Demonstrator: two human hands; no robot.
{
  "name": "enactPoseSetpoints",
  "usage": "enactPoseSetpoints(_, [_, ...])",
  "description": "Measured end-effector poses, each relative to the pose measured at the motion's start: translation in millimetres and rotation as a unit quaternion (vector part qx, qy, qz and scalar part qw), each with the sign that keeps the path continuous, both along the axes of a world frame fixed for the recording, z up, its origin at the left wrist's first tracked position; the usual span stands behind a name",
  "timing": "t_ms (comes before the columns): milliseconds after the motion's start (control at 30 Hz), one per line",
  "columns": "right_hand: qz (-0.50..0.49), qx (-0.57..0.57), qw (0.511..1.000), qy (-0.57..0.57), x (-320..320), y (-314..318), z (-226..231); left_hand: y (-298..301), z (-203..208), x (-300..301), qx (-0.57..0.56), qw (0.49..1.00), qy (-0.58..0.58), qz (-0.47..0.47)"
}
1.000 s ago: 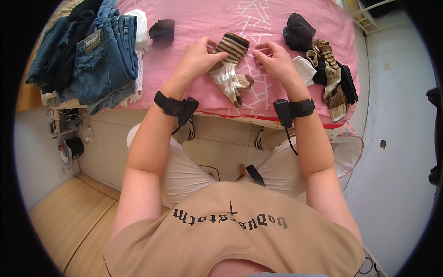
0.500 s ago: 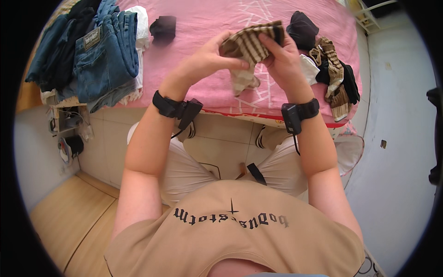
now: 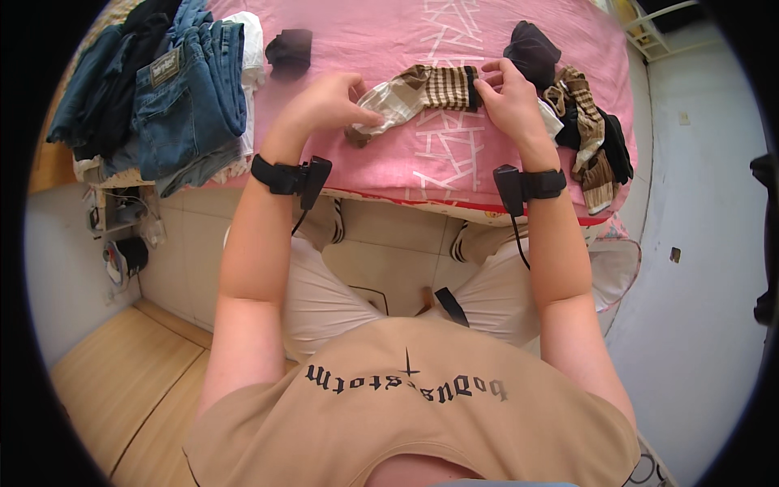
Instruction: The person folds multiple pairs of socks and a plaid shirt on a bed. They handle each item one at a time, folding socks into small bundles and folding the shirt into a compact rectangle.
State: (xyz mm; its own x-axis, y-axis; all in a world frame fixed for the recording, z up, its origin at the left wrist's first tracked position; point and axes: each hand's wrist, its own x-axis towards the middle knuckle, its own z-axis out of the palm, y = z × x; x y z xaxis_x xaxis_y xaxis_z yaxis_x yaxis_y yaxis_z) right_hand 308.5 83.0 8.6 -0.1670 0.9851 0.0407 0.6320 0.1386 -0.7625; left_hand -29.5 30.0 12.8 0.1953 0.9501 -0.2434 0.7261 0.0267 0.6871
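A brown, cream and black patterned sock (image 3: 438, 88) lies stretched out flat on the pink bed cover (image 3: 324, 162). Its striped leg and dark cuff point right, and its pale foot and brown toe point left. At the foot end is my left hand (image 3: 329, 101), thumb against the sock and fingers apart from it. My right hand (image 3: 513, 101) is beside the cuff, its fingertips at the dark edge and its fingers spread. Whether a second sock lies underneath I cannot tell.
Folded jeans (image 3: 191, 97) and dark clothes are stacked at the left. A folded black item (image 3: 289, 53) lies beside them. On the right are a black bundle (image 3: 531, 53) and a pile of loose socks (image 3: 596, 154). Black bands (image 3: 280, 174) with small devices circle both wrists.
The sock, bunched between both hands before, now lies spread lengthwise on the bed. My left hand has moved left to its foot, and my right hand has shifted slightly right, fingers loosened.
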Motion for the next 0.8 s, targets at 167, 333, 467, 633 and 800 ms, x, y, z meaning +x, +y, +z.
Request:
enactPoseSetpoints(167, [0.025, -0.032, 0.997, -0.058, -3, -1, 1, 1, 13, -2, -0.091, 0.992, 0.08, -0.044])
enactPoseSetpoints(333, [0.033, 0.001, 0.999, -0.033, -4, 4, -7, 0, 23, -4, -0.091, 0.993, 0.07, 0.008])
enactPoseSetpoints(467, [0.068, -0.065, 0.966, 0.241, -15, 4, 5, -8, 27, 9, 0.051, 0.996, 0.03, 0.068])
enactPoseSetpoints(633, [0.24, 0.027, 0.866, 0.438, -39, -16, 38, -7, 19, 24, 0.199, 0.977, -0.078, -0.014])
enactPoseSetpoints(800, [0.201, -0.053, 0.826, 0.523, -34, -23, 53, 3, 17, 8, -0.013, 0.955, -0.293, -0.045])
